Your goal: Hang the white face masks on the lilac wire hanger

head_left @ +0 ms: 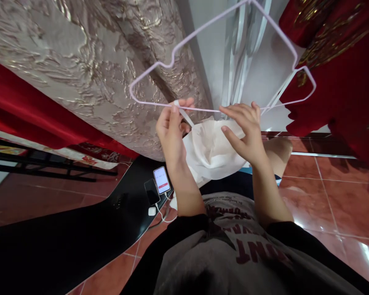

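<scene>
A pale pink hanger (199, 109) is in front of me, its long bottom bar crossing both hands. My left hand (171, 127) is closed at that bar, thumb and fingers pinching a white strap (186, 118) against it. The strap runs down to a sheer white garment (218, 147) over my lap. My right hand (244, 127) has its fingers stretched out and thumb apart, the index fingertip at the bar. Another white strap (279, 92) slants down from the hanger's right end behind my right hand. What the left hand's lower fingers touch is partly hidden.
Embossed beige fabric (95, 69) hangs at left, and red cloth with gold trim (341, 82) at right. A black bench (80, 233) on the left carries two phones (161, 180) with cables and a small white case (152, 211). Reddish tiles (341, 196) cover the floor.
</scene>
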{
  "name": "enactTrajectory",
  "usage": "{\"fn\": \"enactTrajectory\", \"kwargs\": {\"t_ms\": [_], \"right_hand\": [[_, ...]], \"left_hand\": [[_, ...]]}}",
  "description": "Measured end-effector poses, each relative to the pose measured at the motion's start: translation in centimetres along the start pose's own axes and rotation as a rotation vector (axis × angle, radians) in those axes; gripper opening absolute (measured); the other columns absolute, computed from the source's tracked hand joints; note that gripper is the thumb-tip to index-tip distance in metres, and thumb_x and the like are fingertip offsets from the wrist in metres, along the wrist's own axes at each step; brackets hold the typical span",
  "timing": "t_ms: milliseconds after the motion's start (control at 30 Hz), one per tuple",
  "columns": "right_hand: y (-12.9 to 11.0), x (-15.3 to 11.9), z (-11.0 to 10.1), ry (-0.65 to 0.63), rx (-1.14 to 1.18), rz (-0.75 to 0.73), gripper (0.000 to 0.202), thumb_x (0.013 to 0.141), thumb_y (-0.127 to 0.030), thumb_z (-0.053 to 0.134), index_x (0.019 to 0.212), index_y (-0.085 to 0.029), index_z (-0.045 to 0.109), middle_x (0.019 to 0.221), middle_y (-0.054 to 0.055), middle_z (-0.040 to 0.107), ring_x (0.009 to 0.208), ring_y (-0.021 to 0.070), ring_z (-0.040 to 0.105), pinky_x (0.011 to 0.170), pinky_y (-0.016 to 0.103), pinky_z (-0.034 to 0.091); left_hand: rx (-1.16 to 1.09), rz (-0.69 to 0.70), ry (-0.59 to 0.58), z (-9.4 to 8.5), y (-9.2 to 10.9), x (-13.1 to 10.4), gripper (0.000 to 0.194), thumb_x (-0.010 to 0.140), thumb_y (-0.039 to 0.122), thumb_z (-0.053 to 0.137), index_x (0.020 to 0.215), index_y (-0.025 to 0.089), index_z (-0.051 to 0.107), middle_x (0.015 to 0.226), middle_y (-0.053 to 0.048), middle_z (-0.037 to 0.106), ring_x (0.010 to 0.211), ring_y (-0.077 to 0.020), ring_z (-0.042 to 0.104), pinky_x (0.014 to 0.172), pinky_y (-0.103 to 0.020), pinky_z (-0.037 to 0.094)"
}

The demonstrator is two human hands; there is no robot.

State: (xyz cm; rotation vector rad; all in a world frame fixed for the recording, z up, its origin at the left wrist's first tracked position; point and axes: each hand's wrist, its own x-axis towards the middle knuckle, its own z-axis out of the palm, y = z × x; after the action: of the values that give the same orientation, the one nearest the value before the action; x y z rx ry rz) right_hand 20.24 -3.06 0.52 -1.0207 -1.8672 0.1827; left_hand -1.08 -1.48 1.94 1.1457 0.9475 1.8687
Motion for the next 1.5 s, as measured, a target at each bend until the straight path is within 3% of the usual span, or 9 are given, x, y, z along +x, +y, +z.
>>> {"fn": "enactTrajectory", "kwargs": {"t_ms": [233, 400, 633, 767, 1000, 1133, 1267, 1367, 1500], "right_hand": [[3.2, -1.4, -0.3, 0.86, 0.249, 0.118, 0.018, 0.102, -0.034, 0.073, 0.12, -0.037, 0.076, 0.114, 0.002, 0.071, 0.116, 0.0234, 0.072, 0.114, 0.052, 0.057], [5.4, -2.3, -1.1, 0.563, 0.527, 0.446, 0.019, 0.103, -0.04, 0.066, 0.089, -0.026, 0.066, 0.084, -0.001, 0.064, 0.079, 0.017, 0.067, 0.086, 0.041, 0.06], [5.0, -2.6, 0.2, 0.638, 0.295, 0.257, 0.027, 0.095, -0.044, 0.082, 0.115, -0.027, 0.077, 0.098, 0.002, 0.074, 0.088, 0.0197, 0.073, 0.084, 0.04, 0.061], [5.7, -3.1, 0.6, 0.682, 0.163, 0.215, 0.031, 0.097, -0.052, 0.082, 0.113, -0.027, 0.076, 0.103, 0.006, 0.077, 0.091, 0.0224, 0.076, 0.081, 0.042, 0.065], [1.4, 0.4, -1.6, 0.396, 0.214, 0.142, 0.026, 0.109, -0.05, 0.067, 0.108, -0.029, 0.083, 0.099, 0.005, 0.084, 0.087, 0.0228, 0.08, 0.083, 0.046, 0.071], [1.2, 4.3, -4.5, 0.587, 0.278, -0.06, 0.031, 0.103, -0.031, 0.081, 0.134, -0.03, 0.085, 0.124, 0.005, 0.087, 0.111, 0.0286, 0.086, 0.099, 0.048, 0.073], [7.8, 5.4, -8.6, 0.729, 0.217, -0.277, 0.04, 0.105, -0.018, 0.071, 0.137, -0.037, 0.085, 0.141, -0.005, 0.082, 0.147, 0.0362, 0.071, 0.125, 0.053, 0.054], [11.6, 4.0, -9.8, 0.95, 0.226, -0.19, 0.04, 0.107, -0.019, 0.062, 0.121, -0.044, 0.09, 0.123, -0.013, 0.086, 0.127, 0.027, 0.082, 0.108, 0.039, 0.062], [9.3, 2.1, -7.4, 1.167, 0.225, -0.24, 0.029, 0.108, -0.029, 0.071, 0.09, -0.038, 0.091, 0.077, -0.011, 0.08, 0.07, 0.0105, 0.082, 0.06, 0.021, 0.06]], "left_hand": [[-0.221, 0.063, -0.027, 2.6, -0.1, -0.7, 0.03, 0.12, 0.017, 0.056, 0.097, 0.023, 0.074, 0.093, -0.008, 0.082, 0.089, -0.0199, 0.08, 0.052, -0.025, 0.046], [-0.268, 0.104, -0.064, 2.1, -1.3, -0.2, 0.022, 0.118, 0.03, 0.067, 0.098, 0.024, 0.074, 0.092, -0.007, 0.08, 0.088, -0.0185, 0.08, 0.056, -0.023, 0.05], [-0.082, 0.015, -0.017, 2.3, -1.1, -0.2, 0.041, 0.105, 0.069, 0.078, 0.097, 0.03, 0.068, 0.098, -0.006, 0.078, 0.094, -0.024, 0.077, 0.066, -0.032, 0.057], [-0.109, 0.025, -0.017, 2.5, -1.0, -0.3, 0.039, 0.105, 0.067, 0.08, 0.097, 0.031, 0.069, 0.096, -0.005, 0.079, 0.09, -0.0237, 0.076, 0.068, -0.034, 0.056], [-0.111, 0.086, -0.026, 2.0, -1.6, 0.1, 0.037, 0.112, 0.061, 0.074, 0.096, 0.027, 0.069, 0.091, -0.003, 0.077, 0.077, -0.0184, 0.07, 0.067, -0.033, 0.055], [-0.135, 0.073, -0.058, 1.4, -1.7, 0.4, 0.038, 0.107, 0.062, 0.081, 0.094, 0.027, 0.072, 0.089, -0.003, 0.078, 0.075, -0.018, 0.069, 0.067, -0.032, 0.057], [-0.145, 0.044, -0.081, 1.5, -1.4, 0.2, 0.035, 0.11, 0.056, 0.079, 0.094, 0.025, 0.073, 0.09, -0.004, 0.079, 0.072, -0.0157, 0.067, 0.066, -0.028, 0.059], [-0.13, 0.015, -0.05, 2.0, -1.5, 0.1, 0.029, 0.114, 0.044, 0.074, 0.092, 0.025, 0.073, 0.088, -0.003, 0.078, 0.07, -0.0153, 0.067, 0.065, -0.027, 0.06], [-0.118, -0.087, -0.041, 2.7, -2.0, 0.0, 0.028, 0.118, 0.031, 0.065, 0.092, 0.025, 0.073, 0.09, -0.004, 0.08, 0.069, -0.015, 0.068, 0.063, -0.026, 0.059]]}}
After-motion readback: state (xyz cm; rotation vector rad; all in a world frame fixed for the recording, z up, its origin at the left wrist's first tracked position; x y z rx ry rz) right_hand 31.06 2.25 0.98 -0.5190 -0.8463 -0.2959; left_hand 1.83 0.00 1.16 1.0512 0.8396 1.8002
